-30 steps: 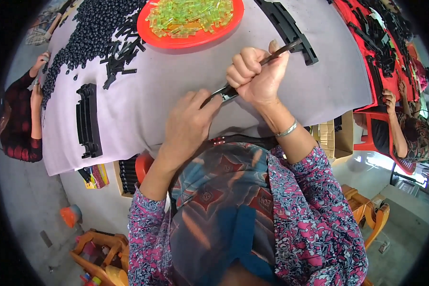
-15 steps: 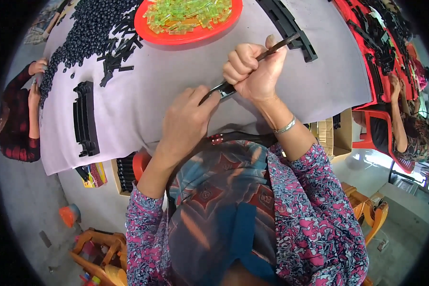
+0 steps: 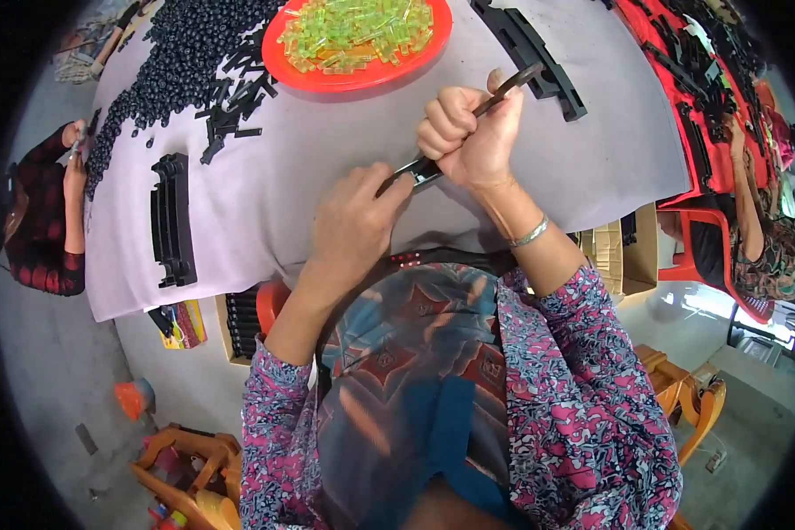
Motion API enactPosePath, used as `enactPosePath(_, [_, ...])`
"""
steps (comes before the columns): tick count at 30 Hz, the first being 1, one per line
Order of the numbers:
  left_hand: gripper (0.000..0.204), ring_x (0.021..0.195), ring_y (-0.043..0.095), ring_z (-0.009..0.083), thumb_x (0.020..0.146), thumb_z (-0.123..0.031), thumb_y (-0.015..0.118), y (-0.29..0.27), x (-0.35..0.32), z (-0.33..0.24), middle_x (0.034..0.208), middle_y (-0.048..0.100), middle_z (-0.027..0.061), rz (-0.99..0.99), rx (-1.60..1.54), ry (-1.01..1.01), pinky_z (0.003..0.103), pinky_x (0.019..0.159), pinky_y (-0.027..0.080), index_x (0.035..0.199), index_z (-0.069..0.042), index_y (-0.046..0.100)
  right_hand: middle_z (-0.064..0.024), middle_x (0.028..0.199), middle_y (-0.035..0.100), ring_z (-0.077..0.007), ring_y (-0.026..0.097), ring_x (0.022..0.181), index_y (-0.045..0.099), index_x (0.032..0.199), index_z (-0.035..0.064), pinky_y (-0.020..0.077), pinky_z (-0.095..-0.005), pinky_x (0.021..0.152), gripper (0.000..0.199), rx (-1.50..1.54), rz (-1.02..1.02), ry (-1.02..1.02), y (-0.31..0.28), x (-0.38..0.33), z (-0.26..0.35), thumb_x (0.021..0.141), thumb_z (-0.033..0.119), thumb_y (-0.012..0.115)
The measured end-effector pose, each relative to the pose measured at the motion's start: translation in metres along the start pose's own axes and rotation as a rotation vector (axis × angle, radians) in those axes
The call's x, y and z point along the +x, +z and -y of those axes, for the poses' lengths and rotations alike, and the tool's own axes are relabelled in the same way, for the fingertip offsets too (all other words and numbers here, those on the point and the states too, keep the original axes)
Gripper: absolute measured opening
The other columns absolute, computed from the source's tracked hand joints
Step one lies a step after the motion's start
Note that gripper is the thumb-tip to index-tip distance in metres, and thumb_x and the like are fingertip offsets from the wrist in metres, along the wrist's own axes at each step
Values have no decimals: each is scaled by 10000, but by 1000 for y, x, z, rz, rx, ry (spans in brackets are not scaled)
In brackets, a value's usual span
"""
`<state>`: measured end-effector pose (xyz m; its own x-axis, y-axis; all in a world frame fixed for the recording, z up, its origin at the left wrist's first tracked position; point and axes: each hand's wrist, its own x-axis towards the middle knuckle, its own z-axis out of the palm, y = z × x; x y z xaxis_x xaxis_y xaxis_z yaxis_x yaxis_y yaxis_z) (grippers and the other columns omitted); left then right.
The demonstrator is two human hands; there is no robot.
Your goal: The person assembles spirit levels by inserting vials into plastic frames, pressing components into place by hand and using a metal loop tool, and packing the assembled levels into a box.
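My right hand [image 3: 468, 137] is closed in a fist around a long dark strip [image 3: 519, 81]. One flat end of the strip sticks out past the thumb, slanting up to the right. Between my hands shows a black plastic piece [image 3: 426, 170] with a shiny part. Whether strip and piece are joined is hidden by the fingers. My left hand [image 3: 358, 216] pinches the near end of the black piece, its back turned up. Both hands are above the near part of the pale cloth-covered table [image 3: 309, 159].
A red plate [image 3: 353, 82] of clear yellow-green pieces stands ahead. Left of it lie small black round parts [image 3: 177, 71] and black strips [image 3: 230, 115]. Long black frames lie at left [image 3: 171, 221] and right [image 3: 534, 62]. Co-workers sit at left [image 3: 44, 221] and right [image 3: 755, 194].
The view has shifted a little, so the table things sit slightly farther right. The strip's outer end has dipped slightly. Both hands keep their grip.
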<state>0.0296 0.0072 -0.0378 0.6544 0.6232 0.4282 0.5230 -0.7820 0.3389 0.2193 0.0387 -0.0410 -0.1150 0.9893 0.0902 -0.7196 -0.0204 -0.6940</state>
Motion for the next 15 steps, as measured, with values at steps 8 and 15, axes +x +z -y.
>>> enactPosePath(8, [434, 932, 615, 360, 747, 53, 670, -13, 0, 3, 1040, 619, 139, 69, -107, -93, 448, 772, 493, 1161, -49, 594, 62, 540, 180, -100, 151, 473, 228, 572, 181, 109, -291, 445, 643, 136, 16, 42, 0, -5, 38, 894, 719, 366])
enactPosePath(15, [372, 968, 582, 359, 748, 46, 638, -18, 14, 11, 1029, 591, 146, 140, -150, -51, 452, 806, 471, 1108, -32, 588, 59, 533, 181, -102, 146, 476, 214, 579, 177, 101, -285, 456, 647, 161, 2, 23, -7, -8, 50, 887, 737, 311])
